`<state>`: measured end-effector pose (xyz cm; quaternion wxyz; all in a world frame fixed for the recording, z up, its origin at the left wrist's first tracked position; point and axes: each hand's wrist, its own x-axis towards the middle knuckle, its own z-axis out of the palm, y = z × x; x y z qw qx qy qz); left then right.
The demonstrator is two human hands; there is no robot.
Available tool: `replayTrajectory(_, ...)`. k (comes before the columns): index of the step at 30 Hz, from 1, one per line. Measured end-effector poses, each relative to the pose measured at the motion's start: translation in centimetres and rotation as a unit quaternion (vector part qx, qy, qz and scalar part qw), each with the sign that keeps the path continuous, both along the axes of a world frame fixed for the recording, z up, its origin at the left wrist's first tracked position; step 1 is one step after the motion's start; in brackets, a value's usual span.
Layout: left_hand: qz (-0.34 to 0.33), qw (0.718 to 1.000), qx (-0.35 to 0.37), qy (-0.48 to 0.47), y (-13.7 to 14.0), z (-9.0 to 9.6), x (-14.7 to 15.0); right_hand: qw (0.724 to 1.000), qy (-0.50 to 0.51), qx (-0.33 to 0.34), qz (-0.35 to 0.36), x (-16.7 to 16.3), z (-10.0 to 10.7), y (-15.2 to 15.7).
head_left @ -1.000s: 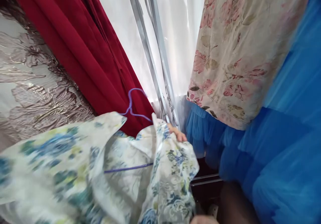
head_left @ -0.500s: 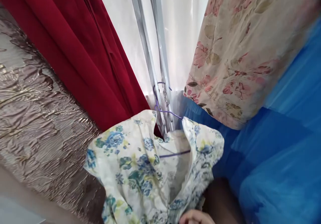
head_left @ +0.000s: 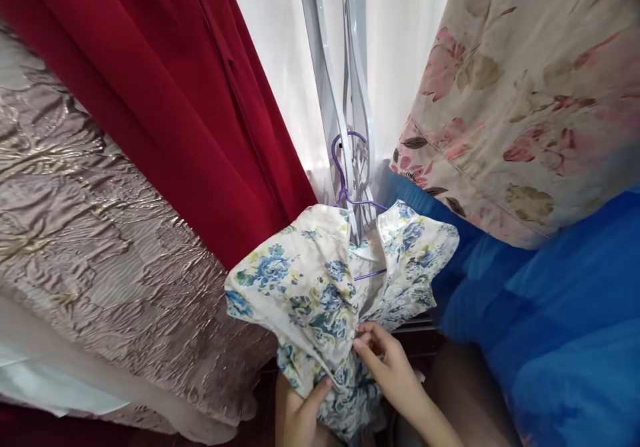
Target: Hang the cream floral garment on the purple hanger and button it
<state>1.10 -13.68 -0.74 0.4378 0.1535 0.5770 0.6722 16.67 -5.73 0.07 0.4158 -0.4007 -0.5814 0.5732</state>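
Note:
A white dress with blue and yellow-green flowers [head_left: 313, 253] hangs by its shoulders on a purple hanger [head_left: 343, 173], its neckline gaping open. My right hand [head_left: 383, 353] pinches the dress's front edge just below the neckline, thumb and forefinger together. Lower and to the left, my left hand [head_left: 305, 410] grips the cloth at the side of the dress, thumb on top and the other fingers hidden behind it. Below my hands the dress bunches and falls out of clear view.
White metal bars [head_left: 330, 53] run down behind the hanger, before a white curtain [head_left: 270, 40]. Red cloth [head_left: 200, 100] and shiny embossed cloth [head_left: 90, 220] hang at left. At right hang a beige floral cloth [head_left: 500, 113] and blue fabric [head_left: 565, 313].
My left hand has come into view on the dress's side. My right hand shows more fully, higher on the front edge. The view has shifted, and the dress sits farther right.

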Motion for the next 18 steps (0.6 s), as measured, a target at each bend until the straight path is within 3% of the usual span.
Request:
replayTrajectory(3, -0.017, 0.998, -0.038, -0.055, 0.7, -0.5, 0.1, 1.000, 0.004, -0.001, -0.014, -1.2, 0.8, 0.4)
replayTrajectory(7, 0.001, 0.999, -0.042, 0.001, 1.7, -0.3, -0.3, 1.000, 0.023, -0.016, 0.008, -1.0, 1.2, 0.4)
replayTrajectory(10, 0.123, 0.981, 0.014, 0.151, 2.1, -0.2, -0.1, 0.997, 0.047, -0.053, 0.007, 0.1, 0.9, 0.0)
replayTrajectory(12, 0.236, 0.932, 0.060, 0.267, 2.0, -0.5, 0.8, 0.994, 0.060, -0.088, -0.001, 0.6, 0.8, -0.6)
replayTrajectory(13, 0.262, 0.908, 0.079, 0.317, 1.9, -0.7, 1.5, 0.992, 0.066, -0.104, -0.004, 0.7, 0.9, -1.0)
replayTrajectory(15, 0.195, 0.890, 0.109, 0.397, 1.7, -1.1, 3.1, 0.988, 0.084, -0.129, -0.006, 0.7, 1.4, -1.9)
replayTrajectory(18, -0.014, 0.894, 0.115, 0.433, 2.0, -1.2, 4.9, 0.985, 0.110, -0.137, 0.001, 0.5, 2.5, -3.0)
